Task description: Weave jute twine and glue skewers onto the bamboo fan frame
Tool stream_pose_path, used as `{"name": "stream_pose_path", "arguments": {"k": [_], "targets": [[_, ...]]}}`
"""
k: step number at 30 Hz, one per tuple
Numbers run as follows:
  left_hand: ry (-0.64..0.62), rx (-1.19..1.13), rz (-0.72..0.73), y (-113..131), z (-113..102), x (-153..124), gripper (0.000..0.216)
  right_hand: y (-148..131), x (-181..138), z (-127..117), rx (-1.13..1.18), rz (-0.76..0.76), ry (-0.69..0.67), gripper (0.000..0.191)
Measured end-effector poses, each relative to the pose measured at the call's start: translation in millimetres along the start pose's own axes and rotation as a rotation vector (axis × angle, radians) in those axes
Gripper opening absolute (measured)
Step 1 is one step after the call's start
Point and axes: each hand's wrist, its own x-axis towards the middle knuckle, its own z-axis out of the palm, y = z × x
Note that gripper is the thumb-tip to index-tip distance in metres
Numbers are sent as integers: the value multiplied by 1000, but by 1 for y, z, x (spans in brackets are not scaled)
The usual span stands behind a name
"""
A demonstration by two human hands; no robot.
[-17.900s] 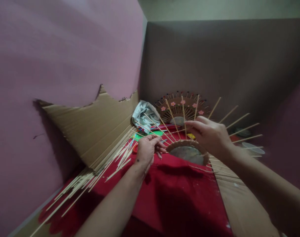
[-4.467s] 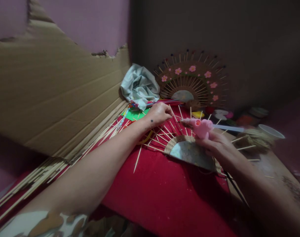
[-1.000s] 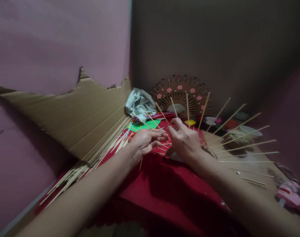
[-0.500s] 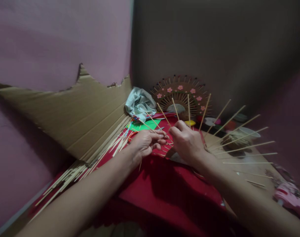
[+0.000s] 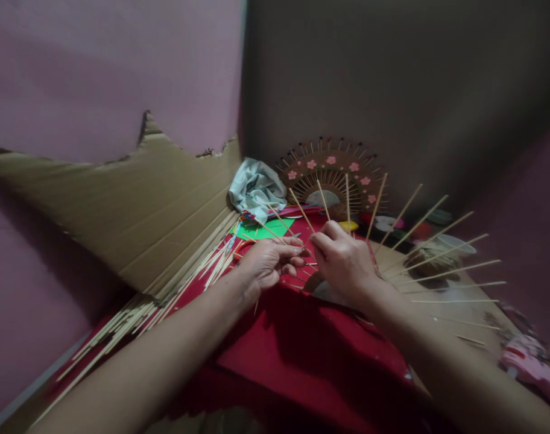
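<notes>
Red cloth (image 5: 320, 352) spreads in front of and partly under the stick fan (image 5: 324, 291); a pink glue gun (image 5: 531, 364) lies to the fan's right. The left hand (image 5: 275, 263) and right hand (image 5: 342, 256) are close together over the fan's left part, fingers bent in among its sticks; what either grips cannot be told. Loose sticks (image 5: 129, 316) and cardboard (image 5: 166, 199) are left of the fan. Beyond it: green paper (image 5: 268, 229), crumpled pale cloth (image 5: 257, 187), a flowered fan (image 5: 331, 169).

Head camera: is facing forward and down.
Left hand (image 5: 271, 263), right hand (image 5: 346, 256): are showing near.
Dark wall (image 5: 369, 78): is standing beyond.
</notes>
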Motion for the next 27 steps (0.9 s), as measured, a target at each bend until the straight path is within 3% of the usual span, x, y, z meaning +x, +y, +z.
{"name": "stream_pose_path", "arguments": {"k": [16,27], "targets": [[25,49,77,-4,3,-5,15,-8,2,-8,-88,4,-51,22],[114,82,130,-8,12,-6,11,-12,4,-20,-73,40,-198,20]]}}
